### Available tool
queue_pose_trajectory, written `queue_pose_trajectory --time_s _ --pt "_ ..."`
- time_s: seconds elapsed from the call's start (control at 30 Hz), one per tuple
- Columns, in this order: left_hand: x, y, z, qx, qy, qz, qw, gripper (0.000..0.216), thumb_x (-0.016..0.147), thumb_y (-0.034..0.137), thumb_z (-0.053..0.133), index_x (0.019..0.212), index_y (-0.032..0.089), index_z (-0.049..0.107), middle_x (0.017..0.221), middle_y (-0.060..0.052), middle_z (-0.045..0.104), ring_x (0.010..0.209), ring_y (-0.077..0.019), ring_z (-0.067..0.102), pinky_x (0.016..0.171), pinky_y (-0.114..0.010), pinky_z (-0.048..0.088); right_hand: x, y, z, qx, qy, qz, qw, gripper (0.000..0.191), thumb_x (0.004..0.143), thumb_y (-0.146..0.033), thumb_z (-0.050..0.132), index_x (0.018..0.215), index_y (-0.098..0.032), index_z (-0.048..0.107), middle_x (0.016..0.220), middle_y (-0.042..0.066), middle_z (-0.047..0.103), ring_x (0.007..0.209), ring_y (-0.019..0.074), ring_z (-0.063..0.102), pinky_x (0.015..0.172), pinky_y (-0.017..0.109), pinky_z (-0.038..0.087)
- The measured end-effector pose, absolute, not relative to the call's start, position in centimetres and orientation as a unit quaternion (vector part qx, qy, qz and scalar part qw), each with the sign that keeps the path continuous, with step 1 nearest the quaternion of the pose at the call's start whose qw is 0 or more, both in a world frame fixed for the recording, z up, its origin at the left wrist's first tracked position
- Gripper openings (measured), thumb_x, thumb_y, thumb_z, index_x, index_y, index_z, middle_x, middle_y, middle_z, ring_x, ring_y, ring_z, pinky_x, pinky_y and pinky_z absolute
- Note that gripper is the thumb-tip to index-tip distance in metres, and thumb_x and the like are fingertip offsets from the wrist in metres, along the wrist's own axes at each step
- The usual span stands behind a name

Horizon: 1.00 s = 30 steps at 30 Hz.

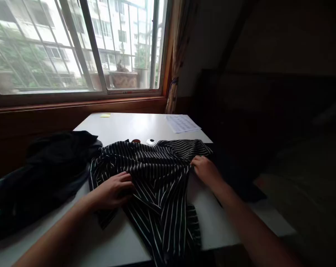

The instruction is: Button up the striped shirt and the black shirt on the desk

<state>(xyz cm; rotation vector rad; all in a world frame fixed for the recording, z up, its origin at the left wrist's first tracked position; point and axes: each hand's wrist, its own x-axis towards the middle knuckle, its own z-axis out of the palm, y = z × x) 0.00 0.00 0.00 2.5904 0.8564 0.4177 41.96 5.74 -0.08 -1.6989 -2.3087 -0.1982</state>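
Note:
A black shirt with thin white stripes (159, 174) lies spread and wrinkled on the white table (114, 126), its lower part hanging over the near edge. My left hand (116, 191) rests on the shirt's left side, its fingers curled around a bit of the cloth. At the right side, just under what looks like a sleeve (188, 146), my right hand (205, 168) pinches the edge of the fabric. Folds hide the shirt's collar and part of its left side.
Dark clothes (45, 167) are heaped on the table's left. Beyond the shirt lie a small round white-and-black object (151, 142), a brown round one (136, 141), printed papers (182, 123) and a yellow note (105, 115). A window (123, 48) and curtain (177, 55) stand behind.

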Motion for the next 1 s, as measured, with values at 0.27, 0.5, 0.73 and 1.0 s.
queue_pose_trajectory --time_s 0.27,0.5,0.73,1.0 --pt "0.1 0.0 -0.3 0.921 0.314 0.145 0.178 0.04 0.087 0.025 0.069 0.125 0.031 0.058 0.12 -0.007 0.05 0.114 -0.0249 0.045 0.097 -0.04 0.046 39.3 2.4 1.3 -0.51 -0.825 -0.045 0.239 0.033 0.093 -0.013 0.048 0.115 -0.024 0.07 0.12 0.008 0.064 0.114 0.0247 0.051 0.101 0.04 0.044" --pt "0.8 0.3 -1.1 0.931 0.277 0.17 0.167 0.017 0.097 0.022 0.054 0.108 0.026 0.068 0.106 -0.007 0.057 0.099 -0.0195 0.052 0.089 -0.033 0.046 35.7 -2.5 -0.1 -0.337 -0.905 0.222 0.137 0.036 0.078 -0.045 0.077 0.108 -0.026 0.07 0.111 0.004 0.062 0.103 0.0203 0.054 0.092 0.036 0.047" --pt "1.8 -2.0 1.8 0.891 0.241 0.078 0.378 0.014 0.088 0.006 0.063 0.089 0.019 0.068 0.091 -0.002 0.063 0.082 -0.013 0.06 0.075 -0.02 0.046 40.8 -1.6 -0.9 -0.397 -0.859 0.298 0.123 0.034 0.086 -0.045 0.068 0.068 -0.018 0.062 0.078 0.002 0.058 0.088 0.0176 0.052 0.078 0.03 0.043" --pt "6.9 -6.6 0.1 0.875 -0.007 -0.032 0.483 0.026 0.078 0.013 0.071 0.067 0.016 0.047 0.063 0.002 0.051 0.051 -0.0101 0.048 0.041 -0.019 0.035 46.0 -2.0 1.3 -0.55 -0.713 0.435 0.018 0.052 0.09 -0.064 0.048 0.07 -0.016 0.056 0.058 -0.003 0.048 0.053 0.0092 0.043 0.05 0.023 0.031"
